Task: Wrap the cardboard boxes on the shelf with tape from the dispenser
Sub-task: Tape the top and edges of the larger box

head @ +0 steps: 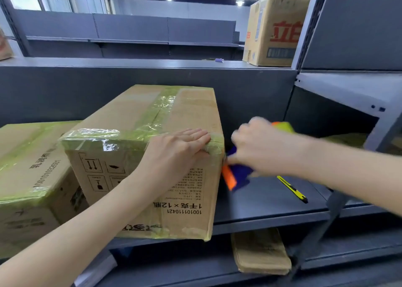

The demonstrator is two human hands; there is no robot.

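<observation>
Left hand (180,149) laid flat, fingers straight and together, across the near right top corner of the middle cardboard box (195,112). Fingertips over the crinkled yellow-green tape (161,110) wrapping that edge. Nothing gripped, only pressed. Under the palm, the box's front face, print upside down. Below the wrist, the box's bottom front edge jutting slightly past the lip of the shelf (272,208). Left of that hand, a second cardboard box (28,167), taped over, close against the middle one; touching or not, impossible to tell.

Just right of the left fingertips, past the box's vertical corner edge, the right hand (258,147), blurred, fingers curled round the tape dispenser (239,178). Blue body and orange front end below the knuckles, the orange end right at the box's corner. Yellow-green roll showing behind the hand. Any tape link between dispenser and box: lost in the blur.

Below and right of the right hand, open dark shelf surface, with a yellow utility knife (292,189) lying near, apart from the dispenser. Beyond the right forearm, a grey upright post (376,132) and a neighbouring shelf bay closing that side. Behind both hands, the shelf's dark back panel. Above the right hand, on the next level up, another cardboard box (274,30) with red characters. Beneath the right hand, one level down, a flattened piece of cardboard (261,252).
</observation>
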